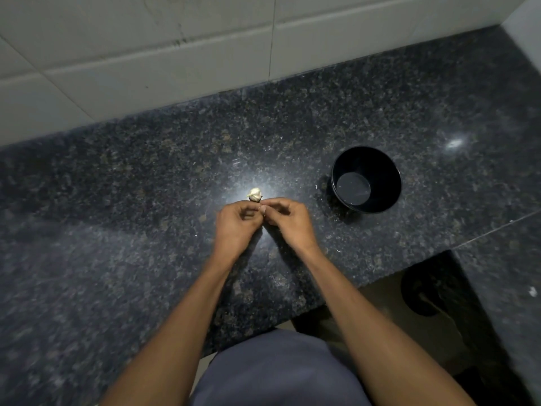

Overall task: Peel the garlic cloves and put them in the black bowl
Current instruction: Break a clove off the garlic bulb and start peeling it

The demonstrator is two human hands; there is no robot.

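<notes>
A small pale garlic piece (255,195) shows just past my fingertips at the middle of the dark granite counter (146,186). My left hand (235,225) and my right hand (285,219) meet fingertip to fingertip below it, fingers curled and pinching at its lower end. Whether the garlic rests on the counter or is held up, I cannot tell. The black bowl (377,159) stands to the right of my hands, upright, with nothing visible inside.
A white tiled wall (175,54) runs along the back of the counter. The counter's front edge cuts in at the lower right, above a dark floor with a round black object (421,291). A few tiny pale flecks lie on the granite.
</notes>
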